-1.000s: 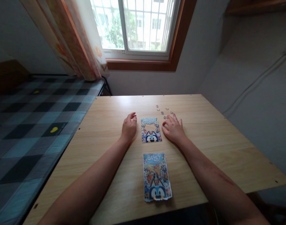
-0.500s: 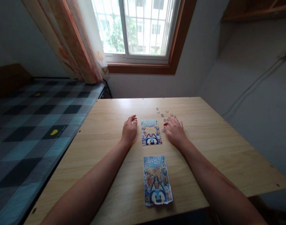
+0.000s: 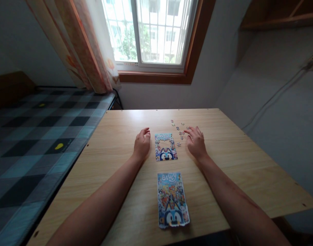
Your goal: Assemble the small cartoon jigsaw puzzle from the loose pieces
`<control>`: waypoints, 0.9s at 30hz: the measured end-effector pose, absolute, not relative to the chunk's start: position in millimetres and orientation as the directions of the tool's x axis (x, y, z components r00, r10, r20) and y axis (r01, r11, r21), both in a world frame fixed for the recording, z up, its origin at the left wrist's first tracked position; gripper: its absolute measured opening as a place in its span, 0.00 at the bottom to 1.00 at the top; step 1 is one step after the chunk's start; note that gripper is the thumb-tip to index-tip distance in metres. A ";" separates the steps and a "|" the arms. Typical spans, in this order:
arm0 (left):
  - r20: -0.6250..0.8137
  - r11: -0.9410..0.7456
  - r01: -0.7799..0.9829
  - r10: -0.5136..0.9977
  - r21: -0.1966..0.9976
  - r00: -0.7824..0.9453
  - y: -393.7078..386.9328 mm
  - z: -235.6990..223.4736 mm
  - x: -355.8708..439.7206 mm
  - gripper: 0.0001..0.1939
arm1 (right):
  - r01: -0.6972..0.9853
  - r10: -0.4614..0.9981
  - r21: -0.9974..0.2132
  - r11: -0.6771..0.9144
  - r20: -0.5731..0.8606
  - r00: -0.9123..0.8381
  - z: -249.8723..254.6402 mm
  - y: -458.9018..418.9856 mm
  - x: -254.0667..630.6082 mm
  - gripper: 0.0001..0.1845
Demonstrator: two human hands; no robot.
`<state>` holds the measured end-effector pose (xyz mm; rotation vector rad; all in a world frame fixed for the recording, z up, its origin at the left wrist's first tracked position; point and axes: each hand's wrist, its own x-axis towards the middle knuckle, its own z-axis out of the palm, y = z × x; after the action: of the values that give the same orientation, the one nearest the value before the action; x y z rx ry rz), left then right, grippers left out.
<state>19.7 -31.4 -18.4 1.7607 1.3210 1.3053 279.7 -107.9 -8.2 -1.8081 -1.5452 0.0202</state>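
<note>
A partly assembled jigsaw puzzle lies flat on the table, with a gap in its middle through which bare wood shows. My left hand rests just left of it, fingers loosely bent and holding nothing. On the other side, my right hand is open over the table, its fingers apart and the index fingertip close to several loose puzzle pieces. One piece lies between the puzzle and my right thumb. Nearer to me is a printed Bluey picture sheet with a ragged lower edge.
The wooden table reaches toward the wall below a window. A bed with a checked cover stands along its left side. An orange curtain hangs over the bed's far end. A cable runs along the right wall.
My right hand has shifted right, away from the puzzle, uncovering loose pieces that its fingers were over. My left hand stays in place. The view has tilted slightly.
</note>
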 end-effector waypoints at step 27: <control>0.356 -0.345 0.381 0.934 0.858 0.044 -31.4 -17.6 22.6 0.18 | 0.903 0.945 -0.429 0.017 0.302 0.126 -4.3 -116.7 268.7 0.12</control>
<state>22.6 -31.4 -17.6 1.7727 1.3248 1.2884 268.7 -116.7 -4.3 -1.8864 -1.7788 0.1044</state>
